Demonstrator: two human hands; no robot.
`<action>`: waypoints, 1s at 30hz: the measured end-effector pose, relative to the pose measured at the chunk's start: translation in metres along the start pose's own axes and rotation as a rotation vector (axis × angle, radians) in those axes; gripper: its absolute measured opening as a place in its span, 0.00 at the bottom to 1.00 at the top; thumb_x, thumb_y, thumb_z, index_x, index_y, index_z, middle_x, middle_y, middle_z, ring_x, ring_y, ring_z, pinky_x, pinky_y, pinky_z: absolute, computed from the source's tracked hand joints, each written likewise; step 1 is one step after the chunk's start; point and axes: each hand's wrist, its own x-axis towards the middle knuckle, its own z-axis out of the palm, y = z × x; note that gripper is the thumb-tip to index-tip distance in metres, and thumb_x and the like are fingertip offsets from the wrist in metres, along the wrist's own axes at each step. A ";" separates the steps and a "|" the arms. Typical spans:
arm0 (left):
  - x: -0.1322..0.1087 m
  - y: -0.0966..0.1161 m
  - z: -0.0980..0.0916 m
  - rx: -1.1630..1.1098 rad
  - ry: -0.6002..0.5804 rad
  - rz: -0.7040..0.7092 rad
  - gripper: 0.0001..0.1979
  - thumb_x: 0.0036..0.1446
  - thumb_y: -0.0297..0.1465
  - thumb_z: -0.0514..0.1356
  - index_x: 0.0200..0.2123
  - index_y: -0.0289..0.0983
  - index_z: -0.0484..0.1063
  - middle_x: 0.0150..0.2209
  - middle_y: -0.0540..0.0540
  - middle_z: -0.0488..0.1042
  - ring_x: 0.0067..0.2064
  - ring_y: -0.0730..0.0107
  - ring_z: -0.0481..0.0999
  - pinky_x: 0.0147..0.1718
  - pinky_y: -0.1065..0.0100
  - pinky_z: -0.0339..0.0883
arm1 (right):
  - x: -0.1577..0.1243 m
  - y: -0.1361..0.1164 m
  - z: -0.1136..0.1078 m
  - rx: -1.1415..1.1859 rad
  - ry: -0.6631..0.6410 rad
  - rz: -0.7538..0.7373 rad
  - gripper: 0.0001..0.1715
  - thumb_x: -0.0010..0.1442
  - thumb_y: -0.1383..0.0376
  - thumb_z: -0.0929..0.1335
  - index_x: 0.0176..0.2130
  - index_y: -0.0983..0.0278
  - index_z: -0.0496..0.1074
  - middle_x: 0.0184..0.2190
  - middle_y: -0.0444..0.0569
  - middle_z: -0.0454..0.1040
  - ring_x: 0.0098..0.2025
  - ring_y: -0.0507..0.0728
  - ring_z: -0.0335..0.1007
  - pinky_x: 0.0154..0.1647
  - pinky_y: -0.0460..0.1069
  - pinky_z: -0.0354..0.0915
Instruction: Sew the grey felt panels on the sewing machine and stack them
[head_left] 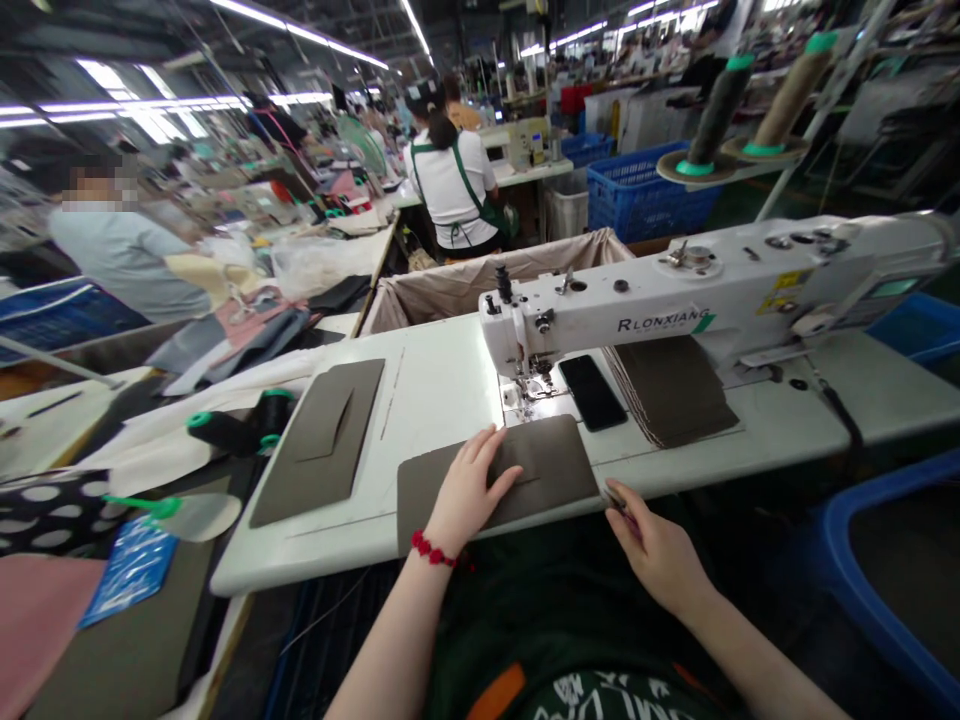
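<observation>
My left hand (474,482), with a red bracelet at the wrist, lies with fingers spread on a grey-brown fabric panel (559,455). This panel rests at the table's front edge, just before the sewing machine's needle area (525,395). By the panel's right front corner, my right hand (651,545) is closed around something small and mostly hidden; its kind is unclear. Behind the panel lies a black phone (592,393). A stack of similar panels (675,390) sits under the machine arm (675,300). Another panel (322,440), with a slit and a flap-like piece, lies on the left.
Black thread cones (225,430) and a squeeze bottle (184,515) lie to the left. A cloth-lined bin (450,290) stands behind the table. A blue tub (840,530) is at right. Co-workers sit beyond, one in a white shirt (450,185). Thread spools (716,120) stand above the machine.
</observation>
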 end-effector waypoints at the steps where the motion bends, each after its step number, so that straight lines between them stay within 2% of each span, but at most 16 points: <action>1: 0.003 -0.013 -0.002 0.089 -0.010 -0.042 0.29 0.62 0.46 0.55 0.62 0.41 0.58 0.61 0.39 0.63 0.62 0.53 0.60 0.58 0.53 0.57 | 0.000 -0.002 0.003 -0.014 -0.014 -0.020 0.28 0.67 0.53 0.57 0.62 0.60 0.59 0.30 0.46 0.78 0.32 0.58 0.77 0.31 0.49 0.67; 3: 0.005 -0.030 -0.003 0.198 -0.057 -0.079 0.39 0.55 0.50 0.60 0.64 0.38 0.54 0.59 0.35 0.64 0.61 0.47 0.61 0.57 0.51 0.56 | -0.001 -0.004 0.010 -0.064 -0.031 -0.049 0.32 0.66 0.53 0.59 0.65 0.60 0.55 0.27 0.45 0.78 0.30 0.59 0.77 0.29 0.49 0.67; 6: 0.004 -0.034 -0.008 0.179 -0.073 -0.117 0.41 0.50 0.50 0.64 0.62 0.37 0.57 0.50 0.36 0.69 0.54 0.47 0.68 0.53 0.51 0.59 | 0.000 -0.001 0.019 -0.118 -0.030 -0.057 0.32 0.66 0.54 0.58 0.66 0.59 0.54 0.24 0.43 0.76 0.27 0.59 0.76 0.26 0.49 0.67; 7: 0.002 -0.031 -0.012 0.132 -0.085 -0.126 0.38 0.50 0.48 0.65 0.60 0.37 0.60 0.48 0.37 0.70 0.51 0.48 0.69 0.52 0.52 0.61 | 0.001 0.000 0.020 -0.130 -0.034 -0.051 0.32 0.66 0.55 0.58 0.66 0.57 0.54 0.24 0.42 0.76 0.27 0.59 0.76 0.25 0.48 0.66; 9: -0.003 -0.025 -0.025 0.008 -0.149 -0.119 0.24 0.54 0.44 0.63 0.52 0.39 0.67 0.44 0.41 0.71 0.46 0.54 0.71 0.47 0.58 0.64 | 0.003 0.004 0.020 -0.148 -0.042 -0.032 0.32 0.66 0.55 0.58 0.66 0.55 0.52 0.24 0.42 0.76 0.26 0.59 0.76 0.24 0.48 0.66; 11: -0.011 -0.023 -0.046 -0.106 -0.241 -0.075 0.12 0.58 0.40 0.61 0.43 0.42 0.71 0.39 0.47 0.73 0.39 0.62 0.74 0.40 0.65 0.66 | 0.005 0.006 0.017 -0.156 -0.046 -0.010 0.34 0.66 0.55 0.58 0.68 0.55 0.48 0.26 0.43 0.78 0.27 0.60 0.77 0.24 0.49 0.67; 13: -0.018 -0.032 -0.075 -0.222 -0.325 -0.052 0.08 0.59 0.39 0.59 0.39 0.43 0.71 0.32 0.52 0.73 0.33 0.68 0.73 0.34 0.70 0.66 | 0.007 0.007 0.015 -0.164 -0.047 0.010 0.35 0.66 0.54 0.57 0.68 0.55 0.44 0.28 0.44 0.79 0.28 0.60 0.77 0.23 0.49 0.67; 15: -0.024 -0.056 -0.108 -0.380 -0.335 -0.110 0.10 0.60 0.42 0.57 0.38 0.42 0.71 0.29 0.55 0.73 0.31 0.70 0.73 0.30 0.71 0.65 | 0.010 0.008 0.014 -0.168 -0.058 0.023 0.36 0.66 0.53 0.57 0.68 0.55 0.44 0.27 0.45 0.78 0.27 0.61 0.77 0.22 0.49 0.66; 16: -0.024 -0.073 -0.125 -0.459 -0.280 -0.181 0.12 0.60 0.43 0.57 0.39 0.42 0.70 0.28 0.55 0.73 0.30 0.70 0.72 0.29 0.72 0.65 | 0.011 0.007 0.014 -0.167 -0.070 0.029 0.36 0.66 0.53 0.57 0.68 0.55 0.45 0.26 0.45 0.78 0.26 0.61 0.77 0.22 0.50 0.66; 18: -0.020 -0.115 -0.156 -0.581 -0.076 -0.362 0.16 0.58 0.45 0.58 0.44 0.41 0.69 0.29 0.54 0.73 0.30 0.70 0.73 0.27 0.72 0.66 | 0.013 0.007 0.014 -0.161 -0.097 0.047 0.35 0.65 0.52 0.57 0.68 0.55 0.47 0.24 0.44 0.77 0.25 0.61 0.76 0.23 0.50 0.67; 20: -0.012 -0.162 -0.180 -0.633 0.136 -0.563 0.20 0.57 0.45 0.60 0.48 0.40 0.67 0.33 0.52 0.75 0.33 0.68 0.76 0.31 0.69 0.70 | 0.013 0.005 0.015 -0.153 -0.117 0.063 0.34 0.65 0.51 0.57 0.67 0.53 0.48 0.25 0.44 0.77 0.25 0.61 0.76 0.24 0.50 0.67; 21: -0.007 -0.185 -0.188 -0.613 0.173 -0.612 0.21 0.58 0.45 0.59 0.49 0.39 0.67 0.34 0.51 0.76 0.34 0.68 0.77 0.32 0.67 0.71 | 0.013 0.004 0.015 -0.153 -0.123 0.071 0.34 0.65 0.51 0.57 0.67 0.53 0.47 0.26 0.44 0.78 0.26 0.61 0.77 0.25 0.51 0.68; 23: 0.001 -0.224 -0.196 -0.555 0.210 -0.707 0.21 0.58 0.43 0.60 0.48 0.35 0.68 0.35 0.47 0.76 0.34 0.66 0.77 0.34 0.64 0.72 | 0.012 0.003 0.016 -0.160 -0.135 0.084 0.34 0.66 0.51 0.56 0.68 0.52 0.46 0.28 0.45 0.79 0.29 0.62 0.78 0.27 0.51 0.68; 25: 0.004 -0.254 -0.194 -0.470 0.194 -0.793 0.18 0.59 0.40 0.61 0.47 0.33 0.69 0.39 0.44 0.75 0.37 0.65 0.77 0.37 0.62 0.72 | 0.011 0.004 0.016 -0.168 -0.163 0.107 0.35 0.66 0.51 0.56 0.68 0.52 0.44 0.28 0.44 0.79 0.30 0.63 0.78 0.27 0.51 0.68; 27: 0.003 -0.274 -0.187 -0.365 0.159 -0.864 0.16 0.62 0.37 0.60 0.48 0.33 0.69 0.45 0.43 0.73 0.42 0.64 0.75 0.41 0.59 0.72 | 0.012 0.007 0.017 -0.161 -0.195 0.134 0.35 0.66 0.50 0.56 0.68 0.53 0.43 0.27 0.44 0.79 0.30 0.64 0.78 0.27 0.51 0.68; 30: 0.000 -0.291 -0.173 -0.180 0.133 -0.918 0.16 0.63 0.36 0.58 0.52 0.35 0.67 0.51 0.42 0.70 0.47 0.61 0.73 0.45 0.56 0.71 | 0.013 0.012 0.019 -0.137 -0.218 0.155 0.37 0.65 0.49 0.56 0.68 0.53 0.43 0.28 0.45 0.79 0.31 0.64 0.78 0.27 0.51 0.68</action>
